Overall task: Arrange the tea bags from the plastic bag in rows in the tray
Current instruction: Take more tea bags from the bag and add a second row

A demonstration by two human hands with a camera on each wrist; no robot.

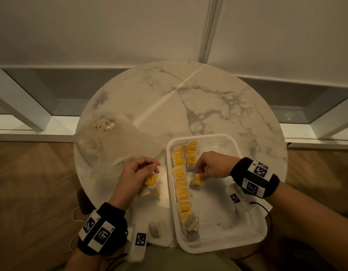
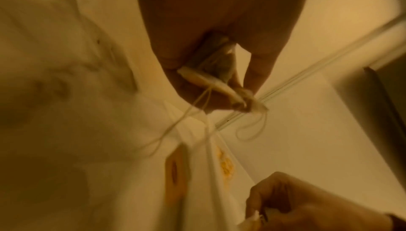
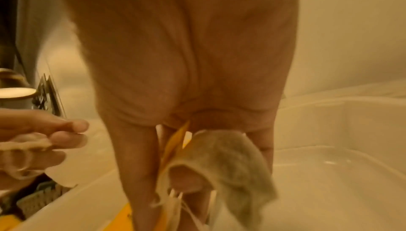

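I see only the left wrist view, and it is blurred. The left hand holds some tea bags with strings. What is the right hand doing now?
Observer: The right hand is over the tray, pinching one tea bag beside the rows.
Operator: How many rows are there?
Observer: One long row runs along the tray's left wall; a second short row has begun at the far end.
Operator: Is the plastic bag empty?
Observer: No, a few tea bags show inside the plastic bag, left of the tray.
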